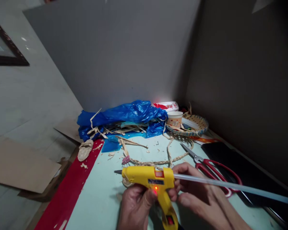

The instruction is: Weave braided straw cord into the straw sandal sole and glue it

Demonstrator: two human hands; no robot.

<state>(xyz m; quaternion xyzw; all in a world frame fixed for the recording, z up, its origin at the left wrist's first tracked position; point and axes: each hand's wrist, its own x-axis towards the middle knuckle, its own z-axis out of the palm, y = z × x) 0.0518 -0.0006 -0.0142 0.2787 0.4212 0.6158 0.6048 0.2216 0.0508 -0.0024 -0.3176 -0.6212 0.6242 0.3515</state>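
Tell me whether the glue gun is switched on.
On: a red light glows on the body of the glue gun, just above the handle that the left hand grips.

One head-worn view. Faces forward and down across the table [103, 195], frame rolled sideways. Left hand [135, 204], right hand [201, 198] and glue gun [148, 179] very near at 6 o'clock, cut by the edge; wall corner [188, 80] farther off at 12; floor [26, 105] at 9.

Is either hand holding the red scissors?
No, the red scissors lie on the table; the left hand and right hand are at the yellow glue gun.
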